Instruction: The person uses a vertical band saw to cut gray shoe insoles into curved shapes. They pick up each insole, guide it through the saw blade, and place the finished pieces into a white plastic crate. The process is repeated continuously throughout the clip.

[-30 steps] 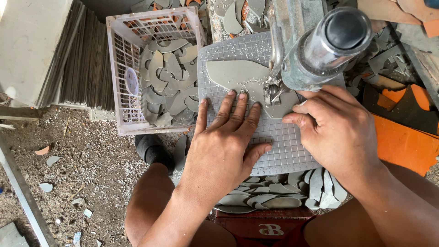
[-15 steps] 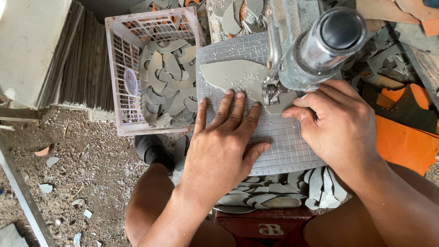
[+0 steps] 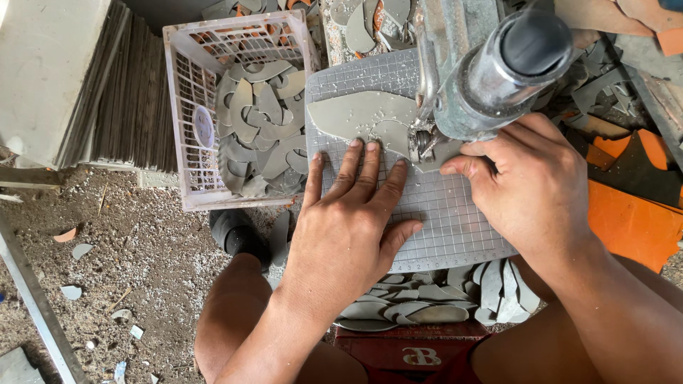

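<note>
Cutting is the step in hand: the left hand [image 3: 348, 220], fingers spread flat, and the right hand [image 3: 530, 188], fingers curled, press the grey sheet piece [image 3: 359, 114] on the gridded worktop [image 3: 441, 213] against the cutter [image 3: 423, 139], which calls for slow, steady turning.

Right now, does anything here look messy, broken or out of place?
Yes. Grey offcuts are heaped loosely below the gridded mat, more fill the white crate, and chips lie scattered on the dirt floor. Fine shavings dust the grey sheet by the cutter.

Soft even daylight, sharp focus
</note>
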